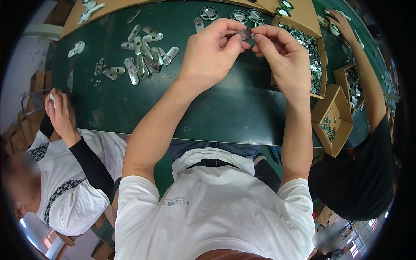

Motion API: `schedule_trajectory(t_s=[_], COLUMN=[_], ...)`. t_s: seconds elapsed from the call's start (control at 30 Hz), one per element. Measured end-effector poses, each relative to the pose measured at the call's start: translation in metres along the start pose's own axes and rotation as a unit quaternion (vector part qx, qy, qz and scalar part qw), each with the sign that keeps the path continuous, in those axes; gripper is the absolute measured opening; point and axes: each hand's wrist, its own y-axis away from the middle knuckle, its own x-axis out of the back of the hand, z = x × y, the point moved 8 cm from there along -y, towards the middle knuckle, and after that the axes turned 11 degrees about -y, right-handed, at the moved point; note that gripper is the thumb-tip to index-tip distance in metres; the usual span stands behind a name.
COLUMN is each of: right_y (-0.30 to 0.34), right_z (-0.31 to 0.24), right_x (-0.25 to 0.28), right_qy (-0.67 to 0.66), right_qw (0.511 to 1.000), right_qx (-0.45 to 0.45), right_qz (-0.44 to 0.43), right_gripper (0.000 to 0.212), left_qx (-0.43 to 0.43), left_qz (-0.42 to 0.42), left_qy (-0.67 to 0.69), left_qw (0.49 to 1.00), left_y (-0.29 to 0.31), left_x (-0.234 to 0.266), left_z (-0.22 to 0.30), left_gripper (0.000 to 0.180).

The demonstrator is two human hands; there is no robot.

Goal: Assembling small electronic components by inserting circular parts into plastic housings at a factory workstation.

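Pinching an oblong, round-ended silver metal plate [245, 34] between thumb and fingers, the left hand [206, 56] holds it above the far part of the dark green tabletop [173, 115]. At the plate's right end, the right hand [289, 63] has its thumb and forefinger nearly together on a tiny shiny metal piece [253, 36]; whether that piece touches the plate is hard to tell at this size. The right hand's other fingers are curled.

Left of the hands lies a loose heap of similar silver plates [147, 54], some overlapping, with a small cluster of little metal bits [100, 66] beside it. Beyond the hands are round, spoked metallic rings [209, 13]. Just right of the right hand stands an open brown cardboard box [323, 52] of small glinting pieces; nearer the body, a smaller tan cardboard box [326, 104] contains a scattering of them.
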Motion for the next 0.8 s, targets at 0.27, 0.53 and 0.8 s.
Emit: schedule_trajectory(t_s=[0.27,0.53,0.8], right_y=[0.002,-0.001,0.000], right_z=[-0.014,-0.012,-0.012], right_x=[-0.002,-0.002,-0.007], right_qy=[0.165,0.161,0.133], right_qw=[0.981,0.981,0.984], right_qx=[0.093,0.100,0.112], right_qz=[0.031,0.046,0.026], right_gripper=[0.013,0.014,0.013], left_qx=[0.021,0.034,0.076], left_qz=[-0.039,-0.055,-0.048], left_qy=[-0.017,0.023,0.087], left_qw=[0.999,0.998,0.992], left_y=[0.001,0.001,0.001], left_x=[-0.006,-0.008,-0.003], left_z=[0.001,0.002,-0.003], left_gripper=[0.022,0.023,0.021])
